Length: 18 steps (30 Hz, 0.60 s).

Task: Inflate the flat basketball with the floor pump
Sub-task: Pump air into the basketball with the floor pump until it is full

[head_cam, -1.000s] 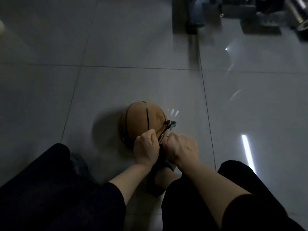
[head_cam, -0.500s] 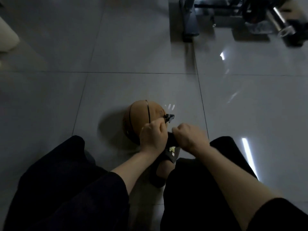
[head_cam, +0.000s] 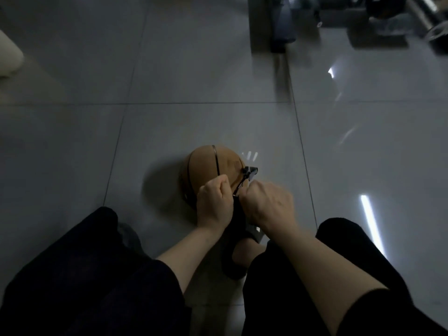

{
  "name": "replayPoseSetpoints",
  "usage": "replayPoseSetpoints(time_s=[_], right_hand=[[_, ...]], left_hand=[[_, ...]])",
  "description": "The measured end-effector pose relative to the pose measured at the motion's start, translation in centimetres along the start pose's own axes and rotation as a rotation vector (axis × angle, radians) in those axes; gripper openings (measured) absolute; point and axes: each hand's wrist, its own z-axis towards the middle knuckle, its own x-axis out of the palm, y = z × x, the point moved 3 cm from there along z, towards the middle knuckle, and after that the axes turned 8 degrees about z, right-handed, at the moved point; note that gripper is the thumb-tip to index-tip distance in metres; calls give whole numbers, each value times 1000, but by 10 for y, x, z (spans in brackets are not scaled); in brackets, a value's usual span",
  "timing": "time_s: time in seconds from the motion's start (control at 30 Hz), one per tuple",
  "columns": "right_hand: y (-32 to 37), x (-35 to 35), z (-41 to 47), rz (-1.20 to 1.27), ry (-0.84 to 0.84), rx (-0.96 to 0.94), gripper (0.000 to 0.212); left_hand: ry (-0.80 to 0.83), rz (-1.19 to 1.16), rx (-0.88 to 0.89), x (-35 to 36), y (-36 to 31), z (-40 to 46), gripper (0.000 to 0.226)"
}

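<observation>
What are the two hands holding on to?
Both hands, left hand and right hand, are fisted side by side on the pump handle, mostly hidden, beside the basketball.

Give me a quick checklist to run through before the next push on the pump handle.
1. Both hands on handle: left hand and right hand fisted side by side: ok.
2. Pump head at the basketball: touching its right side: ok.
3. Needle seated in valve: cannot tell.
4. Ball resting on the tiled floor: ok.
5. Foot beside pump base: ok; whether it pins the base, cannot tell.
</observation>
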Motion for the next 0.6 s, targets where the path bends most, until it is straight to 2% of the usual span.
replayPoseSetpoints(time_s=[0.1, 0.27, 0.43, 0.53, 0.6], right_hand=[[-5, 21, 14, 75, 39, 83, 36], [-6, 45, 17, 86, 90, 76, 37], [-29, 35, -4, 42, 170, 170, 24], [-29, 22, -31, 52, 194, 116, 12], [-23, -2, -38, 91, 143, 89, 28]], left_hand=[[31, -13, -46, 16, 22, -3, 36], [58, 13, -116, 29, 45, -13, 32], [228, 130, -61, 33, 6, -22, 27], [235, 177, -5, 21, -16, -32, 24], [158, 147, 54, -1, -30, -33, 38]])
